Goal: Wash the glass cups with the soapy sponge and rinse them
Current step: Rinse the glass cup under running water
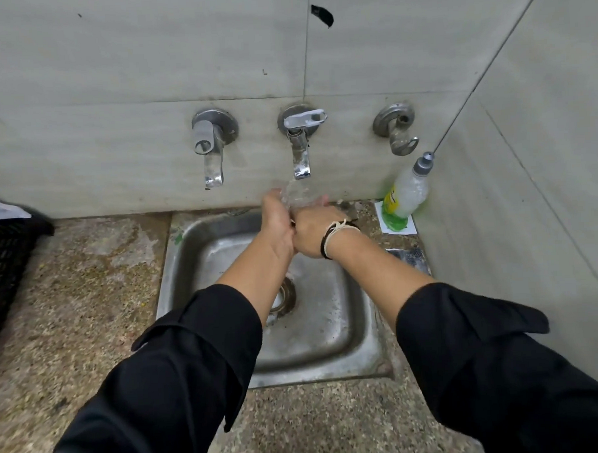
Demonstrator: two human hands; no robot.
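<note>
A clear glass cup (298,197) is held up under the middle tap (301,157), over the back of the steel sink (332,320). My left hand (278,223) grips its left side, fingers curled round it. My right hand (316,234), with dark and light bands on the wrist, holds it from the right and below; its fingertips show behind the glass. The cup is blurred and partly hidden by both hands. I cannot tell whether water runs. No sponge is visible.
A second tap (212,154) and a wall hook fitting (398,129) flank the middle tap. A dish-soap bottle (407,192) leans in the right corner on a white tile with green residue. A black crate (5,270) sits at the left on the stone counter (88,287).
</note>
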